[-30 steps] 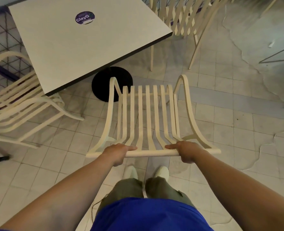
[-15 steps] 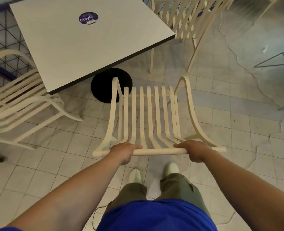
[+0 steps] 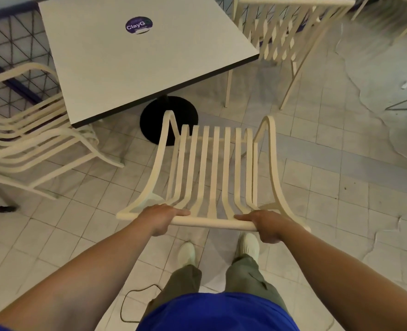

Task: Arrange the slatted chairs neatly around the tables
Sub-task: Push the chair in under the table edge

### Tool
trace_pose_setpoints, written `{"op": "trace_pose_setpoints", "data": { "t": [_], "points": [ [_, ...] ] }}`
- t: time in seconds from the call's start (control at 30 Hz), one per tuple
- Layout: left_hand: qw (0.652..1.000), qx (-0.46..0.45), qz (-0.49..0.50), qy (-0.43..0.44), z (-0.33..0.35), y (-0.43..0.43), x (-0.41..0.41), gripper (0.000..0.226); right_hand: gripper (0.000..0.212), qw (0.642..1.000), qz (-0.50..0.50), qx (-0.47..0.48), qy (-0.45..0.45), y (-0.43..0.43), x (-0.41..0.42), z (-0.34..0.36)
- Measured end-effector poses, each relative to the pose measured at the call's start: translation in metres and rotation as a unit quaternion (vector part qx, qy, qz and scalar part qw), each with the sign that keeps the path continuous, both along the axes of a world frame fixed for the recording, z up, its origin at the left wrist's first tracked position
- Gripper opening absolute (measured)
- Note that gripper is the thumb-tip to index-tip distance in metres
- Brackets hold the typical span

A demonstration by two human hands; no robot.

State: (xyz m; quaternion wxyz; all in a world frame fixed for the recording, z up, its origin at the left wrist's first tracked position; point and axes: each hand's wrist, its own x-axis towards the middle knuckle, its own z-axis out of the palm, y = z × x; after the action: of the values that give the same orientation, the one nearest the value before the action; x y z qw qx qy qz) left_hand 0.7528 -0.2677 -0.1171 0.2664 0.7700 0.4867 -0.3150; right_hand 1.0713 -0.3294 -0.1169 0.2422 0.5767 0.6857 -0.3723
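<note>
Gripping the slatted chair (image 3: 215,173) top rail, your left hand (image 3: 160,218) and right hand (image 3: 268,224) hide it (legs unseen).

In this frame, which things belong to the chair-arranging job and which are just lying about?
Job:
- held chair, top rail gripped by left hand and right hand
- table
- chair at left
- chair at far corner

Lying about:
- round sticker on the tabletop
- black cord on the floor
- white scrap on the tiles
</note>
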Motion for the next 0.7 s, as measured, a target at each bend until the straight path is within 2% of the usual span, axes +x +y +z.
{"op": "trace_pose_setpoints", "data": {
  "t": [0.7],
  "points": [
    [0.993,0.006,0.118,-0.019,0.004,-0.056,0.034,0.084,0.087,0.997,0.075,0.010,-0.019,0.026,0.034,0.006]
  ]
}}
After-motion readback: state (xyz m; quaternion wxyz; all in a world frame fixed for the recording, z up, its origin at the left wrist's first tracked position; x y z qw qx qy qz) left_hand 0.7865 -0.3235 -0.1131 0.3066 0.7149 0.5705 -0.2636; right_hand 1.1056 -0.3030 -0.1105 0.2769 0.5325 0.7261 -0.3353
